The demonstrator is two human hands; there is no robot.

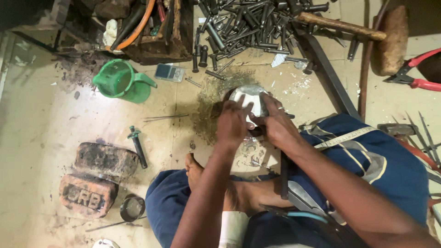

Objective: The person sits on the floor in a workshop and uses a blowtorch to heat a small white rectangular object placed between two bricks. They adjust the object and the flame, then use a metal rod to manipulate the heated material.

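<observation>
A round metal piece [248, 94] with a white face is held down on the floor [41, 115] by both hands. The left hand [232, 124] is laid flat over its near edge with fingers [239, 108] spread and extended, apparently to keep it from sliding; nothing is gripped. The right hand [278, 124] is pressed against the side, its fingers curled around the rim, so the piece is steadied from two directions. Beyond the fingertips, a heap of dark steel punches [248, 25] and a wooden-handled hammer [344, 25] are within reach. Left of the fingers, a green jug [120, 80] and two bricks [96, 177] are set apart.
</observation>
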